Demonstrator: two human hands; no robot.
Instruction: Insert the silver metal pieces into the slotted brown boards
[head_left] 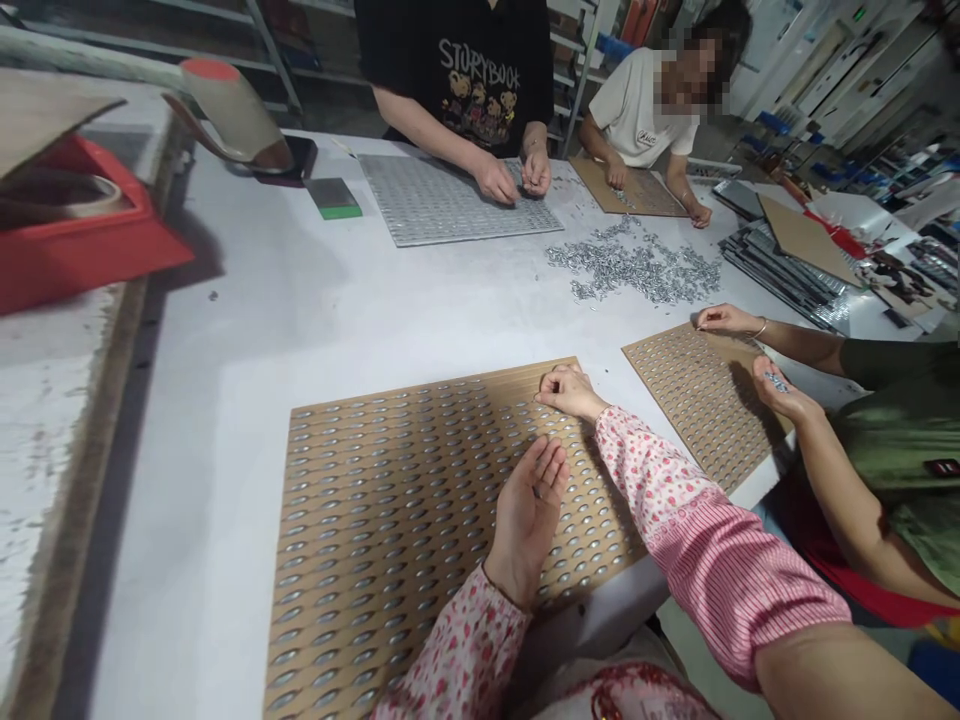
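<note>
Tan perforated board, rows of silver pieces, left hand open, right hand curled on it

Pink oversleeves are worn on both forearms, printed with small red-and-white flowers toward the wrist and changing to fine pink-and-white stripes farther up the arm, with bare skin seen past the striped end on the right. The left hand and the right hand are ungloved, a thin dark cord is worn around the left wrist, and a red-patterned garment is partly seen at the lower edge of the view.
</note>
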